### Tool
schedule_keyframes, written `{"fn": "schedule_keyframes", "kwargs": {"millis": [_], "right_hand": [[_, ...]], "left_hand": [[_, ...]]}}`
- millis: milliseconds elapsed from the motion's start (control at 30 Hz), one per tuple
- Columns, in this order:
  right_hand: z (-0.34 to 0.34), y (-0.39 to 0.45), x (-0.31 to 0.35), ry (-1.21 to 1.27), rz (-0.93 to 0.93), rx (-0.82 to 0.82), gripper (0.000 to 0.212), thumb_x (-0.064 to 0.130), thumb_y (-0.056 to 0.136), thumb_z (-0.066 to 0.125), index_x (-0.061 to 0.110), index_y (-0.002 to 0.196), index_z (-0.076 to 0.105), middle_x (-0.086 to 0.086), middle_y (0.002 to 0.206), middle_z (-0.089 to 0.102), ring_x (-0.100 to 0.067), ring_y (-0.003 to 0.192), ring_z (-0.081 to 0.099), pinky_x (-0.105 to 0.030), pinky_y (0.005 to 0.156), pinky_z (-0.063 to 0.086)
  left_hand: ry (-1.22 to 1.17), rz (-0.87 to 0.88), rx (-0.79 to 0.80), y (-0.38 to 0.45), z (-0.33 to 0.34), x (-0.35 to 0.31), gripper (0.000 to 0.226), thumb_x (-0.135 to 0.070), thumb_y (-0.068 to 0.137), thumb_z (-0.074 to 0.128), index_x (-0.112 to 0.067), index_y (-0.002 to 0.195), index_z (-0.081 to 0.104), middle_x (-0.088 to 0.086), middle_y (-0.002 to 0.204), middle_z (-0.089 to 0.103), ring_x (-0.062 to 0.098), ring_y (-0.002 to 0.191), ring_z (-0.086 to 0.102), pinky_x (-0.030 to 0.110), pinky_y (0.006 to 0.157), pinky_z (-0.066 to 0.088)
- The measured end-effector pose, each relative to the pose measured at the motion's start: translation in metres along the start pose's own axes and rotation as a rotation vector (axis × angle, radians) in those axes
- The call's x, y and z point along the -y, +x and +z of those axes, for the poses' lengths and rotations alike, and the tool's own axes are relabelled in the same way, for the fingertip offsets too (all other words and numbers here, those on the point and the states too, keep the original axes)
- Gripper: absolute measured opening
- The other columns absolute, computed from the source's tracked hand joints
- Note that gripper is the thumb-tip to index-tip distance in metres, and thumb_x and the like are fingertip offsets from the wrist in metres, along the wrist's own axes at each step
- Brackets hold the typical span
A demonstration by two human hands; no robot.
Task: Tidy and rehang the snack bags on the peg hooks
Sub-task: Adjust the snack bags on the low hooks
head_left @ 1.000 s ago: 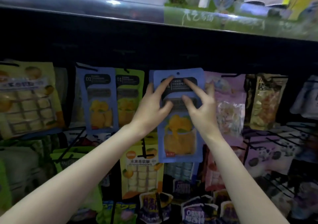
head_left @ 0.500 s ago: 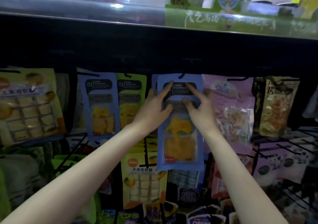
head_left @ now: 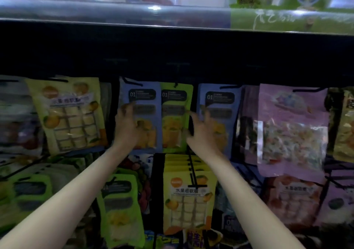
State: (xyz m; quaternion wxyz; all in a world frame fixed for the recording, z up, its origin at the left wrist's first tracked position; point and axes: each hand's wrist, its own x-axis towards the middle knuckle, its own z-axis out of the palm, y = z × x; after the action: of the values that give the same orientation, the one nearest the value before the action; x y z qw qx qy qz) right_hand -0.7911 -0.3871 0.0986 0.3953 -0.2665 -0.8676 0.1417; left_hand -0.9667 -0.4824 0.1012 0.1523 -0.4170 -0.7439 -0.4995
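Observation:
Three matching dried-fruit bags hang side by side on peg hooks in the top row: a blue bag [head_left: 142, 103], a green bag [head_left: 176, 114] and a second blue bag [head_left: 223, 105] on its black hook [head_left: 229, 86]. My left hand [head_left: 127, 124] rests against the left part of the first blue bag, fingers pointing up. My right hand [head_left: 201, 132] has its fingers spread and touches the left edge of the second blue bag. Both hands are blurred and hold nothing that I can see.
A yellow-green gummy bag [head_left: 70, 114] hangs tilted at the left, a purple bag [head_left: 293, 126] at the right. Lower hooks carry a yellow bag stack [head_left: 188, 197] and a green bag [head_left: 120, 206]. A dark shelf edge [head_left: 172, 28] overhangs the row.
Both hands have let go of the blue bag, which now hangs on its hook. My left hand has moved left onto the other blue bag; my right hand has dropped to the hung bag's left edge.

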Motion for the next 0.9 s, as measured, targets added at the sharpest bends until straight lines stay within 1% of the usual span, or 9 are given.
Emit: {"fn": "schedule_keyframes", "kwargs": {"millis": [100,200,333,433,533,600,667,767,900], "right_hand": [[0.027,0.020,0.014,0.145,0.051,0.182,0.067,0.013,0.094,0.052,0.024,0.148,0.014,0.000,0.156,0.001,-0.023,0.142,0.015,-0.028,0.107,0.026],[0.047,0.036,0.031,0.324,0.061,0.296,0.072,0.013,0.093,0.055,0.024,0.148,0.010,0.006,0.149,0.021,-0.013,0.135,0.025,-0.015,0.100,0.025],[0.065,0.053,0.047,0.480,0.109,0.227,0.069,0.006,0.087,0.064,0.019,0.143,0.025,0.001,0.137,0.041,-0.014,0.127,0.038,-0.014,0.092,0.032],[0.072,0.054,0.056,0.484,0.135,0.197,0.067,0.005,0.087,0.061,0.017,0.143,0.026,0.000,0.134,0.042,-0.011,0.125,0.037,-0.005,0.084,0.031],[0.081,0.048,0.065,0.580,0.217,0.180,0.062,0.003,0.088,0.060,0.015,0.139,0.028,0.009,0.110,0.049,-0.012,0.112,0.048,0.002,0.065,0.036],[0.089,0.046,0.069,0.616,0.252,0.139,0.065,0.007,0.086,0.064,0.017,0.139,0.028,-0.001,0.117,0.050,-0.019,0.114,0.051,-0.011,0.072,0.043],[0.091,0.041,0.078,0.602,0.216,0.096,0.072,0.014,0.085,0.067,0.020,0.143,0.024,-0.001,0.137,0.039,-0.016,0.124,0.042,-0.009,0.077,0.041],[0.081,0.033,0.092,0.695,0.143,0.086,0.087,0.019,0.082,0.070,0.028,0.148,0.012,0.006,0.152,0.023,-0.013,0.136,0.029,-0.025,0.103,0.038],[0.066,0.012,0.108,0.772,-0.005,-0.031,0.079,0.008,0.082,0.068,0.042,0.135,0.020,0.011,0.143,0.037,-0.012,0.133,0.036,-0.035,0.106,0.040]], "left_hand": [[0.026,-0.115,0.092,0.012,-0.014,0.015,0.078,-0.006,0.089,0.058,-0.023,0.149,0.012,0.009,0.154,0.011,0.033,0.138,0.019,0.047,0.109,0.022],[-0.210,-0.150,0.161,0.023,-0.017,0.020,0.079,-0.002,0.089,0.058,-0.019,0.149,0.010,0.012,0.149,0.029,0.028,0.135,0.032,0.035,0.106,0.028],[-0.624,-0.250,0.105,0.031,-0.027,0.023,0.063,0.004,0.090,0.053,-0.011,0.144,0.024,0.015,0.129,0.050,0.024,0.109,0.053,0.020,0.077,0.047],[-0.465,-0.250,0.255,0.027,-0.040,0.026,0.027,-0.008,0.093,0.054,-0.018,0.118,0.053,-0.001,0.094,0.059,0.023,0.101,0.056,0.009,0.061,0.043],[-0.420,-0.217,0.281,0.024,-0.048,0.029,0.021,-0.011,0.093,0.054,-0.009,0.112,0.063,0.004,0.106,0.063,0.018,0.102,0.055,0.015,0.073,0.042],[-0.484,-0.234,0.270,0.024,-0.056,0.032,0.026,-0.010,0.093,0.054,-0.005,0.117,0.062,0.007,0.118,0.061,0.018,0.106,0.055,0.022,0.085,0.041],[-0.537,-0.226,0.274,0.024,-0.067,0.037,0.024,-0.011,0.093,0.054,-0.006,0.114,0.063,0.004,0.114,0.063,0.017,0.105,0.057,0.024,0.088,0.044],[-0.636,-0.199,0.344,0.019,-0.090,0.044,0.015,-0.010,0.093,0.052,-0.012,0.099,0.067,-0.011,0.088,0.068,0.008,0.085,0.060,0.016,0.074,0.049],[-0.648,-0.094,0.364,0.001,-0.116,0.048,0.022,-0.012,0.096,0.048,-0.020,0.082,0.064,-0.011,0.077,0.068,0.013,0.079,0.062,0.024,0.071,0.048]]}}
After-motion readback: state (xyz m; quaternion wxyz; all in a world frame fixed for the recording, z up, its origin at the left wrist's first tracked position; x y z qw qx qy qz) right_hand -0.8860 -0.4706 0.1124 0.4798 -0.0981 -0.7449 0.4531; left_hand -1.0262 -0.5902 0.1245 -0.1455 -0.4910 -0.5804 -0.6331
